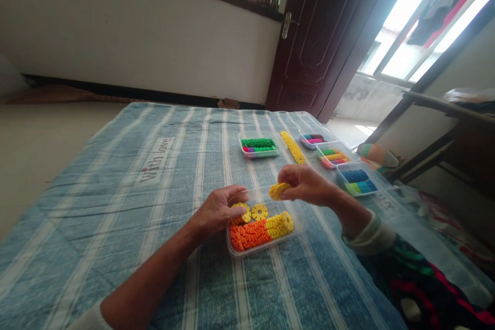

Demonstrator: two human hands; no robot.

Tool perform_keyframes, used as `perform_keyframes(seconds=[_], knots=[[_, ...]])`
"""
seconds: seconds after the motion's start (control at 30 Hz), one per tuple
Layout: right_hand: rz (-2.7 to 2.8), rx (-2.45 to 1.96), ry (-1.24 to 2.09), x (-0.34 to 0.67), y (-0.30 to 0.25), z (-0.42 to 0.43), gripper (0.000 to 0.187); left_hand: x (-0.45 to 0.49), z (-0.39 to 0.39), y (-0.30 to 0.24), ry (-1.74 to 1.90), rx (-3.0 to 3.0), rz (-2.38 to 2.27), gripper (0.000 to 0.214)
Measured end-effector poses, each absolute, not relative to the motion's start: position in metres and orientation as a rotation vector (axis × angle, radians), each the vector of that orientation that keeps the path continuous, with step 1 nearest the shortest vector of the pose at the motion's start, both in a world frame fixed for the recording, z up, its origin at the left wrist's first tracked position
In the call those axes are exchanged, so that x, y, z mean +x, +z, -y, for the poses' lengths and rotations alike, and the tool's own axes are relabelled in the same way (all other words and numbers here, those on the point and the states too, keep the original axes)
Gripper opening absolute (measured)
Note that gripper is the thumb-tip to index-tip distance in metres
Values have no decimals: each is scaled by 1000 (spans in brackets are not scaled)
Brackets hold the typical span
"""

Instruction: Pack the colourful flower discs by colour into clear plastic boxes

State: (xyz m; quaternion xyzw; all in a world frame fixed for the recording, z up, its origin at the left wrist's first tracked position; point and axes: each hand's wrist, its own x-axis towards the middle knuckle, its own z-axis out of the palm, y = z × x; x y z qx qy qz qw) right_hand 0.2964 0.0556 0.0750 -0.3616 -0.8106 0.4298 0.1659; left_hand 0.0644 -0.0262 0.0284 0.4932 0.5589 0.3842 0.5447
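A clear plastic box (236, 254) holds a packed row of orange flower-shaped discs (249, 234) continuing into yellow ones (279, 225). One yellow flower-shaped disc (260, 212) lies flat-side up behind that row. My left hand (216, 211) reaches over the box's left side, its thumb and fingers closed around some yellow flower-shaped discs (244, 213); the fingertips are partly hidden and blurred. Above the box's far right part, my right hand (307, 184) pinches a short stack of yellow flower-shaped discs (278, 191).
Beyond the box lies a long yellow disc row (293, 147) on the striped cloth (174, 206). A box of green discs (258, 145) stands to its left. Several boxes of coloured discs, including a blue one (358, 180), line the right. A dark door (305, 36) stands behind.
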Motion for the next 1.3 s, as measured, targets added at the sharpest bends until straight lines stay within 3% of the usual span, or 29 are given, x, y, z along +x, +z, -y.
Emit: perform_keyframes(seconds=[0.1,0.3,0.53,0.77,1.03,1.3], knots=[[2411,-1020,1132,273,68,-36,19,64,27,27,919,1208,-1321,55],[2769,-1026,569,256,68,-31,13,63,28,21,949,1263,-1325,52],[2736,-1098,680,258,69,-32,10,63,27,17,952,1313,-1291,54],[2897,-919,437,255,67,-33,16,60,27,20,887,1454,-1400,55],[2682,-1164,569,264,75,-29,10,63,30,34,822,1887,-1579,55],[2882,-1156,256,272,74,-31,16,66,30,31,730,2163,-1665,51]])
